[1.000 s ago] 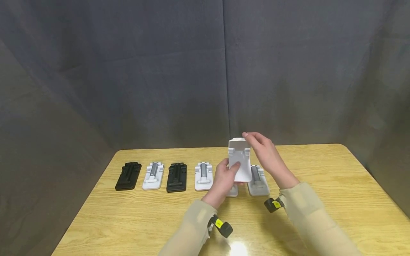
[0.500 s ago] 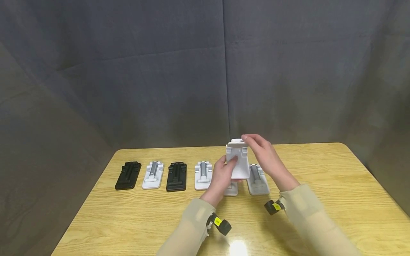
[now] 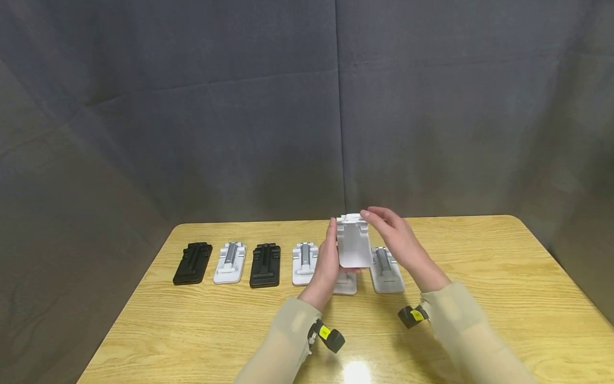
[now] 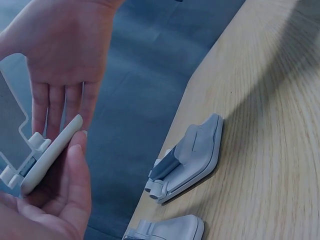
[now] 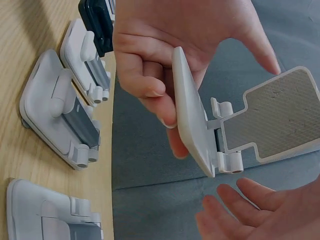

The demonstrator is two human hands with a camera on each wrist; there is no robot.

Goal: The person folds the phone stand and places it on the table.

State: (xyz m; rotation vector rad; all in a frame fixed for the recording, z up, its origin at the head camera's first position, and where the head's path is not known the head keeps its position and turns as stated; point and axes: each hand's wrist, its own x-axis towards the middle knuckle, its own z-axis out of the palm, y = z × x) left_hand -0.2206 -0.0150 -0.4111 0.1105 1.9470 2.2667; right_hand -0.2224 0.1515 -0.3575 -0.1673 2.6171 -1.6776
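Observation:
My left hand [image 3: 327, 261] holds a white folding phone stand [image 3: 355, 246] above the table, its fingers curled behind the base [image 5: 190, 112]. The left thumb lies along the side in the head view. A hinged flap with a grey pad [image 5: 277, 112] sticks out at an angle from the base in the right wrist view. My right hand [image 3: 397, 234] is at the stand's top right, fingers nearly straight, fingertips by the upper edge in the head view. In the right wrist view those fingers [image 5: 240, 210] look extended beside the hinge; whether they touch it, I cannot tell.
On the wooden table [image 3: 201, 330] lie folded phone stands in a row: black [image 3: 193, 263], white [image 3: 230, 263], black [image 3: 265, 265], white [image 3: 304, 263]. Another white one [image 3: 345, 285] is partly hidden under the held stand, and one [image 3: 386, 270] lies right. A dark curtain [image 3: 240, 133] hangs behind.
The stand's flap has swung from facing the camera to nearly edge-on. My left thumb has moved off the stand's front to its side. Both hands have shifted slightly; the stands on the table stay put.

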